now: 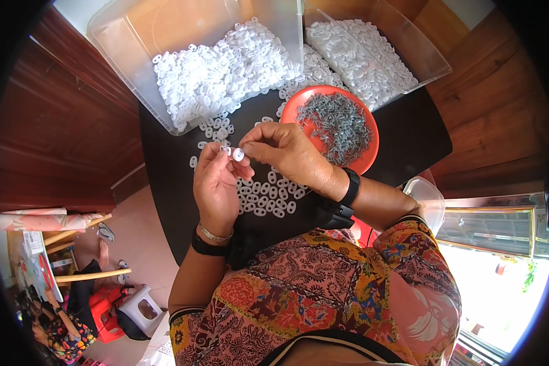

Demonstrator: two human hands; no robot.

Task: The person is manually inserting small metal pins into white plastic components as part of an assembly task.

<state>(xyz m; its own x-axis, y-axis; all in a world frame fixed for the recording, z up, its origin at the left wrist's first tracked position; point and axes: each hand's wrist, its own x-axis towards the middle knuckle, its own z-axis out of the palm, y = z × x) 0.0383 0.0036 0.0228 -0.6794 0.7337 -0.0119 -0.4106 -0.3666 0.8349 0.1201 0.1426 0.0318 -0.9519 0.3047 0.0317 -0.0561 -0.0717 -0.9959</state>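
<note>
Above the dark table (171,201), my left hand (216,192) is closed around small white plastic pieces (238,154), one of them facing up between thumb and fingers. My right hand (296,160) reaches in from the right, its thumb and forefinger pinched at the edge of that piece. Whatever sits in this pinch is too small to make out. Beneath both hands lie loose white oval two-hole plastic pieces (263,201). Just beyond my right wrist, a red plate (372,160) carries a heap of small grey metal parts (335,125), which look like screws.
Two clear plastic bins (125,73) full of white pieces stand at the table's far side. More pieces spill between them. On the floor at left are a red stool (107,317) and a white stool (141,312). Another person (67,332) sits at lower left.
</note>
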